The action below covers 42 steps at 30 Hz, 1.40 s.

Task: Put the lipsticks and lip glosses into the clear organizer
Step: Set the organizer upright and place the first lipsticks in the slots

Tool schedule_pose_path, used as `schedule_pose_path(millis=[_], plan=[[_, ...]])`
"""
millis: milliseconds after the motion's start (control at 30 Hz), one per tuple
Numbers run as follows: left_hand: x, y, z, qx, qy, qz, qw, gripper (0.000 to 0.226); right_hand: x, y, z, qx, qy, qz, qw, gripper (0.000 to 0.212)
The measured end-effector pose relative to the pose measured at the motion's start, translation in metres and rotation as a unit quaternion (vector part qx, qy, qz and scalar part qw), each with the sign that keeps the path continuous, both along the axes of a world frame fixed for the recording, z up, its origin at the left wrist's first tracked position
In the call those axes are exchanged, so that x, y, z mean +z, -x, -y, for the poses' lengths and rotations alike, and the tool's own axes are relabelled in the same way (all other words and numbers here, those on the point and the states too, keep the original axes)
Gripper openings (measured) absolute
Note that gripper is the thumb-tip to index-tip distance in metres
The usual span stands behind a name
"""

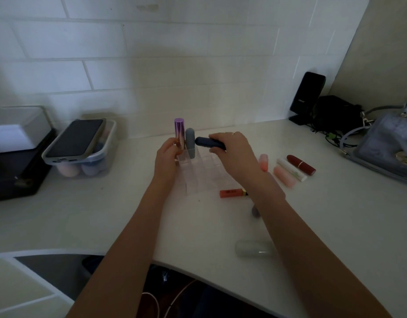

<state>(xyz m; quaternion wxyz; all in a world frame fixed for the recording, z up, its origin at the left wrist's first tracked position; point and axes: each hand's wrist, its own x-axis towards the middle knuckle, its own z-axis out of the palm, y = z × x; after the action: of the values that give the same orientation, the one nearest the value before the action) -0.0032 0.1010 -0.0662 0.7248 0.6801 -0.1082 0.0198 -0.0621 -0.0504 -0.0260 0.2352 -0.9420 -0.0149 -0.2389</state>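
The clear organizer [197, 173] sits at the middle of the white counter [106, 214], a see-through grid of small cells that is hard to make out against the surface. Two tubes already stand upright in its far-left cells: a shiny purple lipstick [179, 133] and, just beside it, a grey lipstick [190, 143]. Your left hand [168, 157] rests against the organizer's left side, fingers curled around the purple lipstick's base, probably to steady the light tray while you load it. Your right hand [232, 152] is closed around a dark blue lipstick [209, 143], held sideways above the back row with its rounded end close to the grey one; it will need tipping upright to drop into a cell. Still waiting on the counter are an orange lip gloss [231, 193] just in front of the organizer and, to the right, two pink tubes [282, 175], a white tube [292, 169] and a dark red lipstick [301, 165] lying close together. A pale clear tube [255, 248] lies nearer you, partly hidden by your right forearm.
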Motion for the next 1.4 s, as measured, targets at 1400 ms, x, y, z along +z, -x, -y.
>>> schedule_pose_path(millis=[1400], plan=[[0.006, 0.005, 0.001, -0.04, 0.04, -0.006, 0.998, 0.026, 0.02, -0.018, -0.024, 0.107, -0.342, 0.066, 0.931, 0.026]])
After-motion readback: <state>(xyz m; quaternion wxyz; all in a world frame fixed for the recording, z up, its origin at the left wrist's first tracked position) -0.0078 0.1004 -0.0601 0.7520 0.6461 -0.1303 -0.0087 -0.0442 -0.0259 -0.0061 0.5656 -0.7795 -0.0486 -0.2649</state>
